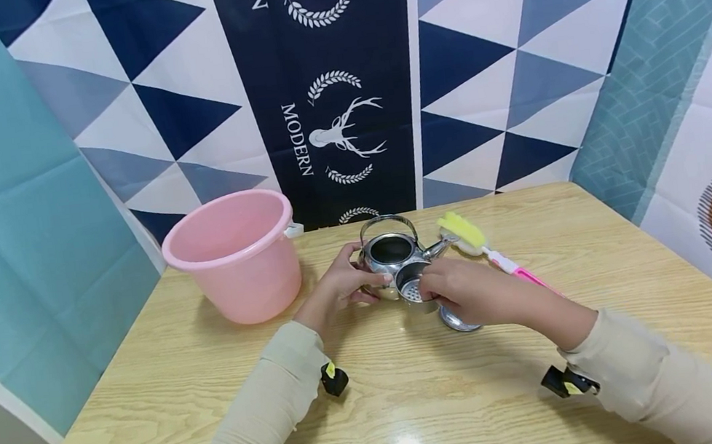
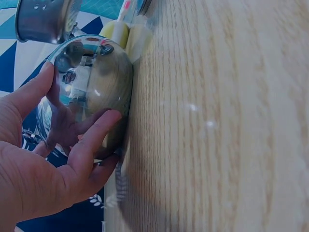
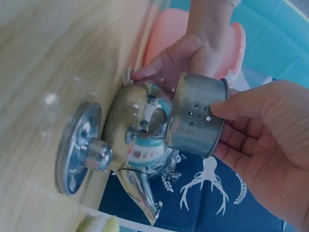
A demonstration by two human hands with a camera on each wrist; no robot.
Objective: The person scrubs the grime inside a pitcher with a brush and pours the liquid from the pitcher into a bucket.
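A shiny steel teapot (image 1: 390,256) stands on the wooden table (image 1: 416,405) with its lid off and its handle upright. My left hand (image 1: 352,281) grips its round body from the left, thumb and fingers curled round the polished side (image 2: 91,96). My right hand (image 1: 444,289) pinches a small perforated steel strainer cup (image 1: 412,287), held just in front of the pot's opening and clear of it (image 3: 195,116). The teapot lid (image 1: 458,320) lies knob-up on the table under my right hand, also seen beside the pot (image 3: 79,145).
A pink plastic bucket (image 1: 234,254) stands to the left of the teapot. A dish brush with a yellow head (image 1: 463,232) and pink handle (image 1: 527,277) lies behind and right of the pot. Patterned curtains hang close behind the table.
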